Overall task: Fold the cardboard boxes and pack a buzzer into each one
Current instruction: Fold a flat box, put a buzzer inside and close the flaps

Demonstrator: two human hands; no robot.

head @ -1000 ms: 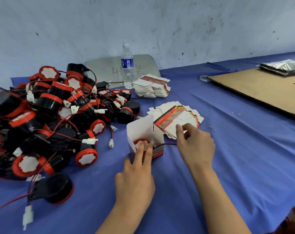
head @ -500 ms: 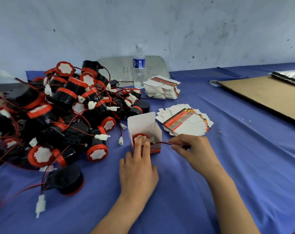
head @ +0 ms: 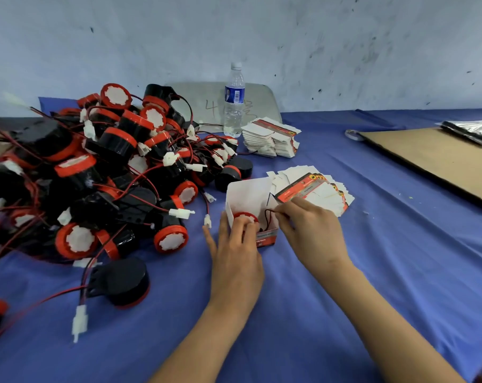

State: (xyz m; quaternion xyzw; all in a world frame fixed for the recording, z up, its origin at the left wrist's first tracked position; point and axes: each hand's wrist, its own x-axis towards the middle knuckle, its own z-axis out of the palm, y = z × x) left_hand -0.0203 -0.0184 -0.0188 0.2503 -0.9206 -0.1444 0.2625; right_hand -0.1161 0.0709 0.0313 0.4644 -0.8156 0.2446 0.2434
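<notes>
At the middle of the blue-covered table (head: 372, 272), seen from the head camera, an open box (head: 249, 196) stands upright with its white lid flap raised on the far side. A buzzer (head: 245, 217) sits inside it, red rim and white face up. The left hand (head: 237, 261) reaches in from the near side, fingers straight and close together, their tips pressing on top of the buzzer. The right hand (head: 311, 233) is just right of the box and pinches the wire (head: 266, 217) between thumb and forefinger, above the box's right wall; the wire loops down into the box.

Left of the box, a big pile (head: 110, 175) of black and red buzzers with tangled red and black leads and white plugs fills that side of the table. One loose buzzer (head: 123, 283) lies face down near the pile's near edge, its plug trailing toward the viewer.

Just beyond the right hand lies a fanned stack of flat boxes (head: 320, 192). A second stack (head: 270, 139) sits farther back, beside a water bottle (head: 234, 100) that stands before a grey board (head: 201, 103) leaning on the wall. Far right, a brown cardboard sheet (head: 438, 161) lies flat with a plastic bag (head: 471, 129) on its far end.
</notes>
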